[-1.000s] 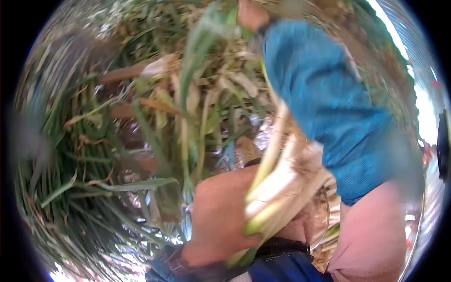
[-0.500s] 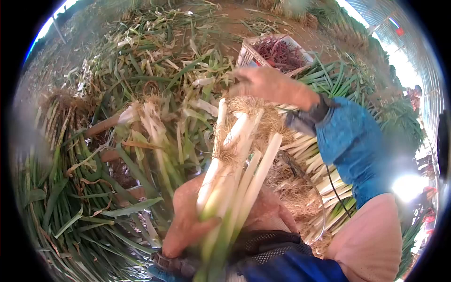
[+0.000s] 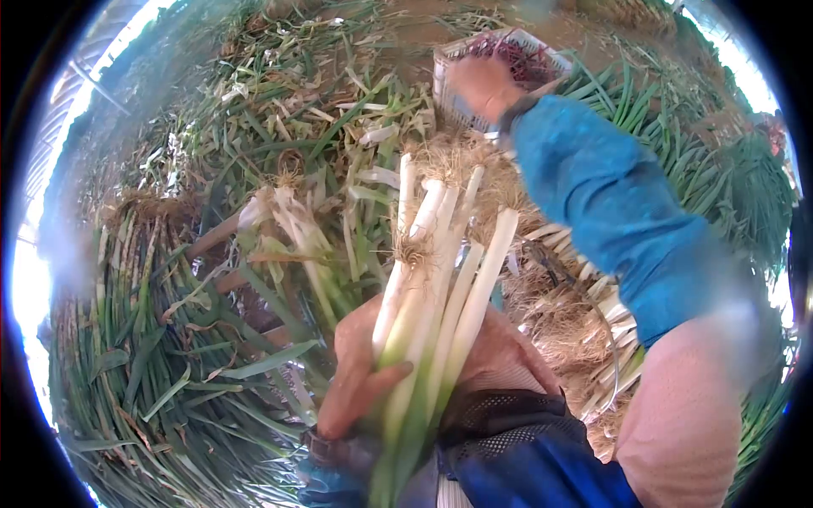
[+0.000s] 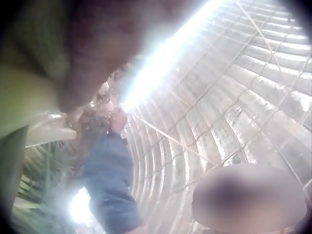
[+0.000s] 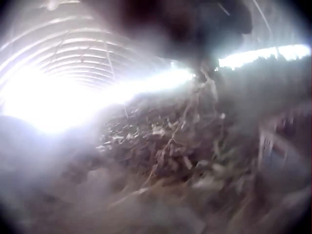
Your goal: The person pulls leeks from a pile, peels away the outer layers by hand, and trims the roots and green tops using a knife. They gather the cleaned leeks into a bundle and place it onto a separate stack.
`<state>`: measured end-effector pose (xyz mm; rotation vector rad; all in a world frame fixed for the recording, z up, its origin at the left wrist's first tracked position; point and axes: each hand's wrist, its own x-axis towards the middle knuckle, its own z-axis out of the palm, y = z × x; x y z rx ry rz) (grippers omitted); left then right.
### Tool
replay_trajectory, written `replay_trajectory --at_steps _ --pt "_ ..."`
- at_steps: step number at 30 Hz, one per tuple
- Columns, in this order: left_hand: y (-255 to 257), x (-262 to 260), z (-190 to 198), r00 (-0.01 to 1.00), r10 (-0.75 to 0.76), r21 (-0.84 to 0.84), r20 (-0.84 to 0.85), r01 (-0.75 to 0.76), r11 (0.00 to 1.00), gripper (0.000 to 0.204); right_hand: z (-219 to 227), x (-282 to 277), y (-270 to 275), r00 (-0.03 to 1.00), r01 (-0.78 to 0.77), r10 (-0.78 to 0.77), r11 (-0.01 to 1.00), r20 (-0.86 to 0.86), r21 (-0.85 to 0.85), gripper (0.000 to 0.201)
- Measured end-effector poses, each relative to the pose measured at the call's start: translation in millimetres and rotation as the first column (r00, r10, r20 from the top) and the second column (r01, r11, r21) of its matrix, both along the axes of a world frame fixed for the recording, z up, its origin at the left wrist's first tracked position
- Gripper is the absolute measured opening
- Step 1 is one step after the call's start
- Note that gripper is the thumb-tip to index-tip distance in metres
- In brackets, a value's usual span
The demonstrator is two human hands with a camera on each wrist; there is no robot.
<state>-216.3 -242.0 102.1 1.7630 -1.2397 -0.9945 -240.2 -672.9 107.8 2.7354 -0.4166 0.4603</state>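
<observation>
On the left lay a heap of long dark-green leafy stalks (image 3: 144,339), and beside it a smaller cluster of pale, rooted stalks (image 3: 301,224). My left hand (image 3: 360,372) gripped a loose bunch of thick white-and-green stalks (image 3: 423,322), fingers curled round it and thumb across its front, the white ends pointing up and away from me. My right hand (image 3: 484,86) reached out to a white plastic crate of reddish stringy strands (image 3: 441,85); blur kept me from telling how its fingers lay. Farther right were more pale stalks with tangled brown roots (image 3: 563,330).
</observation>
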Motion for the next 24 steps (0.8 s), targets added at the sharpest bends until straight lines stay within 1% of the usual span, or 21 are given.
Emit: replay_trajectory --at_steps 1,2,3,4,5,6,7,8,9,10,11,13,15,16,18,19,21,24 --pt "-1 -1 4 0.998 0.023 0.018 -0.051 -0.022 1.0 0.08 23 -1 -9 0.98 0.184 -0.186 0.982 -0.069 -0.037 0.021" --pt "0 -3 6 0.993 0.046 0.038 -0.111 -0.042 0.998 0.08 42 -6 6 0.977 0.211 -0.212 0.974 -0.006 -0.083 0.022" --pt "-1 -2 7 0.989 0.055 0.052 -0.138 -0.048 0.997 0.08 62 -7 29 0.985 0.148 -0.143 0.987 -0.094 0.056 0.025" --pt "1 -1 4 0.991 0.044 0.057 -0.125 -0.037 0.998 0.08 73 -6 53 0.984 0.096 -0.064 0.976 -0.164 0.194 0.029" --pt "1 2 -1 0.993 0.033 0.059 -0.109 -0.027 0.998 0.08 57 -10 76 0.978 -0.203 0.209 0.939 0.01 0.278 0.029" --pt "1 4 -3 0.996 0.021 0.059 -0.09 -0.015 0.998 0.08 41 -16 102 0.871 -0.491 0.448 0.818 0.202 0.3 0.029" --pt "-2 3 2 0.993 0.02 0.076 -0.117 -0.011 0.997 0.08 44 -21 139 0.864 -0.434 0.502 0.776 -0.031 0.458 0.032" --pt "-7 1 10 0.989 0.019 0.095 -0.145 -0.005 0.995 0.08 46 -37 174 0.802 -0.491 0.597 0.67 -0.011 0.556 0.029" --pt "-8 0 13 0.984 0.018 0.115 -0.174 0.002 0.993 0.08 39 -43 200 0.747 -0.432 0.643 0.664 -0.171 0.61 0.027" --pt "-5 1 7 0.993 0.005 0.11 -0.12 0.008 0.994 0.08 30 -45 212 0.663 -0.364 0.676 0.665 -0.32 0.652 0.026" --pt "-5 2 2 0.998 -0.012 0.104 -0.063 0.018 0.994 0.081 23 -46 210 0.667 -0.442 0.71 0.621 -0.226 0.647 0.023" --pt "-2 1 -4 1.0 -0.019 0.113 0.025 0.016 0.994 0.081 10 -49 200 0.637 -0.592 0.77 0.526 -0.047 0.611 0.019" --pt "-11 -3 15 0.995 -0.01 0.142 0.095 -0.003 0.99 0.081 12 -44 196 0.57 -0.686 0.817 0.529 -0.082 0.5 0.018" --pt "-16 -1 19 0.997 -0.015 0.162 0.078 0.002 0.987 0.081 14 -40 191 0.537 -0.731 0.837 0.524 -0.107 0.436 0.017" --pt "-25 4 22 0.999 -0.025 0.203 0.043 0.016 0.979 0.081 31 -36 173 0.613 -0.655 0.731 0.683 -0.3 0.324 0.017" --pt "-29 7 21 0.998 -0.012 0.19 0.063 0.0 0.982 0.079 39 -34 161 0.642 -0.612 0.661 0.747 -0.388 0.259 0.017" --pt "-33 17 15 0.995 0.014 0.17 0.098 -0.03 0.985 0.076 42 -20 109 0.676 -0.526 0.588 0.807 -0.444 0.269 0.02" --pt "-52 31 -4 0.999 -0.03 0.203 -0.027 0.035 0.979 0.072 40 -17 99 0.794 -0.286 0.37 0.928 -0.483 0.24 0.024"
